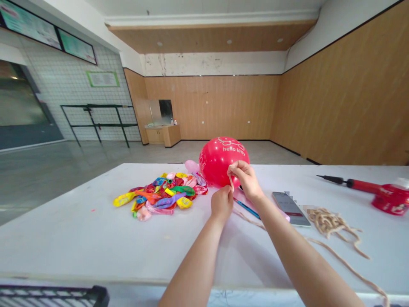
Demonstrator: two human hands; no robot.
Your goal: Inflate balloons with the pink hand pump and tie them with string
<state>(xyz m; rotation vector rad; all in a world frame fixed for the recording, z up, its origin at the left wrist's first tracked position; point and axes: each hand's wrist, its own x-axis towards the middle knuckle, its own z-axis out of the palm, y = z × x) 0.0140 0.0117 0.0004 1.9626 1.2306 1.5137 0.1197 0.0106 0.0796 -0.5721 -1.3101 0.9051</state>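
A blown-up red balloon (220, 160) with "hello kitty" print sits on the table just beyond my hands. My right hand (244, 177) pinches a short end of beige cord (231, 181) in front of it. The cord runs down into my left hand (221, 202), whose fingers are closed on it near the balloon's underside. The balloon's neck is hidden behind my hands. More of the cord trails from beneath them to the right. A blue pen (247, 209) lies beside my right wrist, over a pink item partly covered by my forearm.
Several limp coloured balloons (166, 194) are heaped on the white table (96, 243) to the left, with a small pink inflated one (191, 166) behind. Rightward lie a phone (290, 209), a tangle of cord (330, 224), a red hand pump (364, 186) and a red bottle (391, 199).
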